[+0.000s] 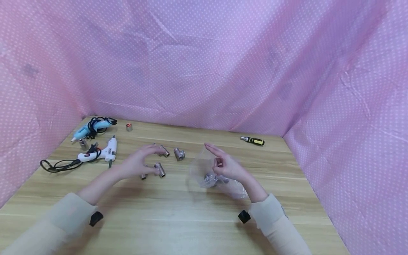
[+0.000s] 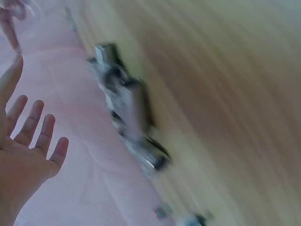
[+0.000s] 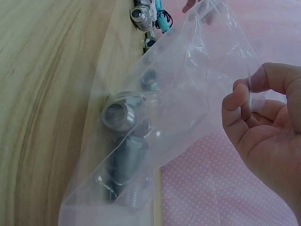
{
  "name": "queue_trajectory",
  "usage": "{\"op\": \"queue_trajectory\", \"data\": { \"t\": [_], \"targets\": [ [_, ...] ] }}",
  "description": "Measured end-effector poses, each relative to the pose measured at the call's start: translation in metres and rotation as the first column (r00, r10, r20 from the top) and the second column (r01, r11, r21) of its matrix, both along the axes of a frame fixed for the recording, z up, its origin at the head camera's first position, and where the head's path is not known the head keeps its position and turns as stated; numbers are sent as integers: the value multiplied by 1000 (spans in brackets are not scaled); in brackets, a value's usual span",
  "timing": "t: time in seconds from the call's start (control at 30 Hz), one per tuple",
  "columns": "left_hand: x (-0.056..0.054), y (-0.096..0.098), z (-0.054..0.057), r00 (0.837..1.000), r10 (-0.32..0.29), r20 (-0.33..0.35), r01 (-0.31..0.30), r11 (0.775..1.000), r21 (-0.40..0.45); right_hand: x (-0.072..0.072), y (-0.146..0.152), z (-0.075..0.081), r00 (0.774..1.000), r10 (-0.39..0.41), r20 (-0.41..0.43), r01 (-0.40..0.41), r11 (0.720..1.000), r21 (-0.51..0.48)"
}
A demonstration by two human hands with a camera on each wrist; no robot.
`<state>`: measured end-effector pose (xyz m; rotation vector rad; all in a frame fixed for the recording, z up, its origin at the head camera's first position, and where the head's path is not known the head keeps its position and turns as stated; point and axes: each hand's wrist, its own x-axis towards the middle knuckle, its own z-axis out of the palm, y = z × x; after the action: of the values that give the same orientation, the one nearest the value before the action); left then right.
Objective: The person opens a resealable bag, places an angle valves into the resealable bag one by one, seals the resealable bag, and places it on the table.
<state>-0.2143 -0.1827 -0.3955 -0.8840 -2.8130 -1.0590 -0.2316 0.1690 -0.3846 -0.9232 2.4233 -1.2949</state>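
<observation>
- Apparently unpacking, by the head view: pinching a plastic bag (image 1: 216, 183) with the right hand (image 1: 228, 166), right of loose metal tees (image 1: 162, 170).
- By the left wrist view: spreading the left hand (image 2: 28, 162), with nothing visibly gripped.
- By the right wrist view: holding the bag's side, with fittings (image 3: 120, 117) inside; next, probably needing to draw one out.

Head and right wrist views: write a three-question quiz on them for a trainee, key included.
1. Short answer: what does the right grip pinch?
2. True or false: in the head view, the black-and-yellow screwdriver lies left of the left grip.
3. Multiple choice: the hot glue gun farther from the left grip is (a) white, (b) light blue, (c) black.

Key: 1. A clear plastic bag. 2. False; it lies to the right. 3. (b).
</observation>
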Motion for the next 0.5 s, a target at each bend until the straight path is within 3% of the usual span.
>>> {"op": "queue_trajectory", "data": {
  "t": [0.23,0.5],
  "targets": [
    [2,-37,-19,999,27,-17,-29,996,-85,1,0,-1,1000,-3,-11,4,1000,14],
    [3,-53,-31,999,29,22,-27,993,-114,1,2,-1,1000,3,-21,-3,1000,5]
  ]
}}
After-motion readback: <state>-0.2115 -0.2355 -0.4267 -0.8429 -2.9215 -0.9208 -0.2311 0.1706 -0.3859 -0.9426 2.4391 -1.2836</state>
